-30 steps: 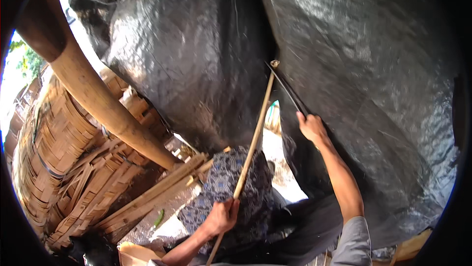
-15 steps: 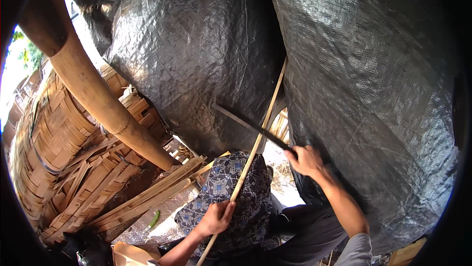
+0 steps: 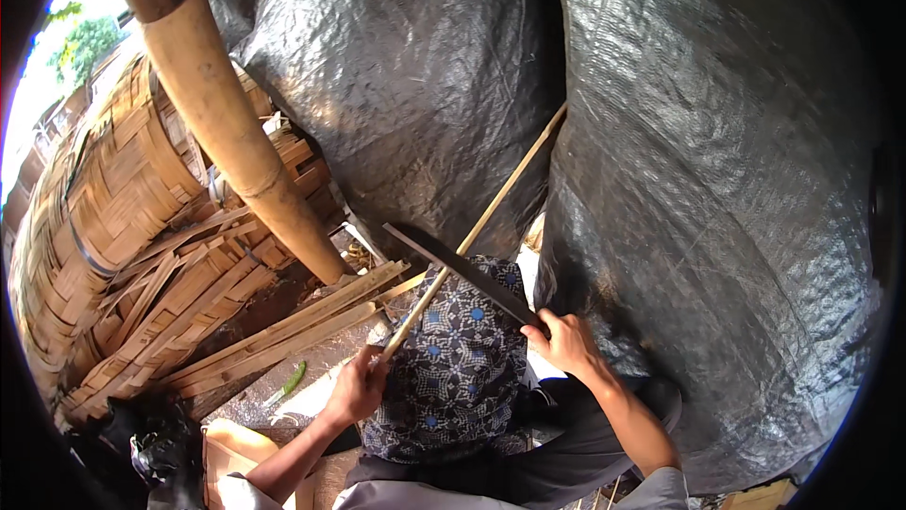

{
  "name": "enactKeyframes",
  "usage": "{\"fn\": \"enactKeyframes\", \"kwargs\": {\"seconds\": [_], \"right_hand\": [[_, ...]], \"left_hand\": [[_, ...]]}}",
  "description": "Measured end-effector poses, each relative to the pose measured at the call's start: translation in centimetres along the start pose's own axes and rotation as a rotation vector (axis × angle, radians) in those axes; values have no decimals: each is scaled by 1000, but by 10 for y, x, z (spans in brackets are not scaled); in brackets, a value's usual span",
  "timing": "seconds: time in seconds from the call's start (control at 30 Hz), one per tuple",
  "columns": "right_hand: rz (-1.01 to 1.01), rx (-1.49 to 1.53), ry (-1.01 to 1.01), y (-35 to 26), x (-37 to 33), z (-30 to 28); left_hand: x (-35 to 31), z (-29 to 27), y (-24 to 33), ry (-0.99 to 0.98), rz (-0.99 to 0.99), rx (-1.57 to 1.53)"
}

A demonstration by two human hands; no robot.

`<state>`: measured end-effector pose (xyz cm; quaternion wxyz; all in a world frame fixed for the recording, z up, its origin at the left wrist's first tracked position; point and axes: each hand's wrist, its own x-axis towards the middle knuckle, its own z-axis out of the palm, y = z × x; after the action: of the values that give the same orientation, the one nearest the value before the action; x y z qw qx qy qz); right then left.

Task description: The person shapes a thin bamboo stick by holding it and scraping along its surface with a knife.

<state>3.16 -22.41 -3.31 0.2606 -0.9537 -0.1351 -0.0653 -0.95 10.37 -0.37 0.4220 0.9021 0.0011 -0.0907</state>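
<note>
A long, thin bamboo strip (image 3: 510, 186) runs slantwise from between the dark plastic sheets down to my left hand (image 3: 359, 385). That hand is closed round its near end, above a blue-and-black patterned cloth (image 3: 453, 368) draped over my lap. In my right hand (image 3: 569, 345) is the handle of a long dark knife (image 3: 481, 282), the handle itself mostly hidden by my fingers. The blade points up and left and crosses the strip, seemingly touching it, just above the cloth's far edge.
Black plastic sheeting (image 3: 717, 180) hangs close on the right, and another dark sheet (image 3: 406, 85) bulges ahead. A thick bamboo pole (image 3: 222, 114) slants at left, beside woven bamboo rolls (image 3: 123, 199) and split lengths (image 3: 283, 331). A green chilli-like pod (image 3: 291, 381) lies near my left forearm.
My left hand has shifted left with the strip's near end in it. The knife has come nearer my lap and crosses the strip closer to my left hand. The whole view has shifted slightly.
</note>
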Motion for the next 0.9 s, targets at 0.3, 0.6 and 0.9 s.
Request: {"fn": "enactKeyframes", "kwargs": {"seconds": [0.3, 0.6, 0.9], "right_hand": [[159, 87, 145, -2, -45, 11], [172, 8, 105, -22, -106, 41], [190, -55, -15, -43, -117, 23]], "left_hand": [[-22, -1, 14, -90, 121, -26], [-7, -5, 17, -608, -141, -677], [16, 38, 41, -585, -127, -884]]}}
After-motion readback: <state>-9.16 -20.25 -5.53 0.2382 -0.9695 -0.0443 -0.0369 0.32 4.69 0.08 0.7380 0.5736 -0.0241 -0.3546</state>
